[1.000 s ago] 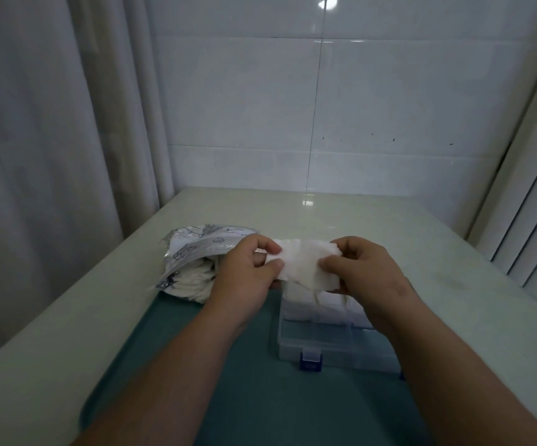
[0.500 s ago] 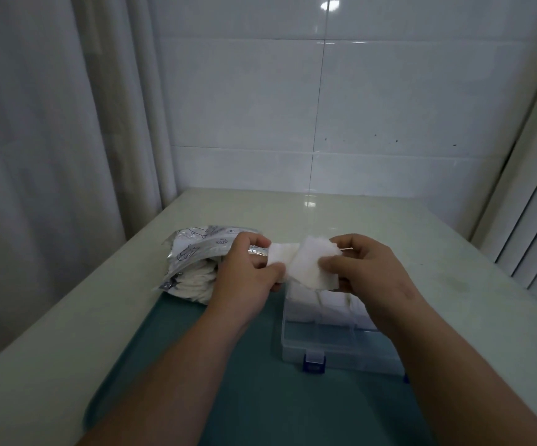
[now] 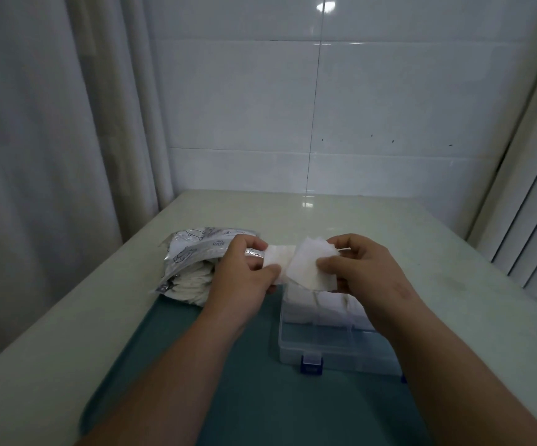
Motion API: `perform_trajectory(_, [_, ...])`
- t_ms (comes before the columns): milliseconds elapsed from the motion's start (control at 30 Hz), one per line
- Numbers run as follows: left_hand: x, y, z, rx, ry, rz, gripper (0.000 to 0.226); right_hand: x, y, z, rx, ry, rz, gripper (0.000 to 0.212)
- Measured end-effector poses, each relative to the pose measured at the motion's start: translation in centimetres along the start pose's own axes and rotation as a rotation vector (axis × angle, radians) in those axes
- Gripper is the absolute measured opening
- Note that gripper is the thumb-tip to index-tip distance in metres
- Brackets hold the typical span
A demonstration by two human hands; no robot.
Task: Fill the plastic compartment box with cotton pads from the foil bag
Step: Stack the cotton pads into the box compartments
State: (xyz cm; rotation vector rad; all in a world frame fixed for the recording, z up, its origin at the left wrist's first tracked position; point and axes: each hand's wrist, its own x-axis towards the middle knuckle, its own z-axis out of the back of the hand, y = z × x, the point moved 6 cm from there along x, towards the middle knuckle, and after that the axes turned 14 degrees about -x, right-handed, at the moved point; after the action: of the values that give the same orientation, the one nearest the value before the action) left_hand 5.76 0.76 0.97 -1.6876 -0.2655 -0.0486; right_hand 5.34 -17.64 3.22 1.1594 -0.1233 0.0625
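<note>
My left hand [image 3: 244, 272] grips a small stack of white cotton pads [image 3: 278, 259] above the table. My right hand [image 3: 363, 268] pinches a few pads [image 3: 309, 268] fanned out and pulled partly away from that stack. Both hands hover over the far end of the clear plastic compartment box [image 3: 328, 346], which has a blue latch on its near side. White pads fill the box's far compartments; the near ones look bare. The silver foil bag [image 3: 193, 252] lies open to the left, with more pads showing inside it.
The box and part of the bag sit on a teal mat [image 3: 228, 381] on a pale table [image 3: 51, 333]. A curtain hangs at the left, a tiled wall stands behind, and slatted blinds are at the right.
My right hand has drawn a few pads rightward and turned them, separating them from the stack that my left hand keeps holding. The box and bag have not moved.
</note>
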Motion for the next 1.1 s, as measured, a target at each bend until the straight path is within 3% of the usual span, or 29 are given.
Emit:
perform_trajectory(400, [-0.3, -0.3, 0.0, 0.134, -0.006, -0.042, 0.030, -0.2, 0.3, -0.3, 0.005, 0.010, 0.024, 0.030])
perform_trajectory(733, [-0.3, 0.0, -0.9, 0.086, 0.114, 0.004, 0.036, -0.1, 0.1, -0.9, -0.005, 0.031, 0.055, 0.027])
perform_trajectory(1100, [-0.4, 0.2, -1.1, 0.020, 0.164, 0.005, 0.027, 0.1, 0.1, -0.7, -0.069, 0.001, 0.069, 0.024])
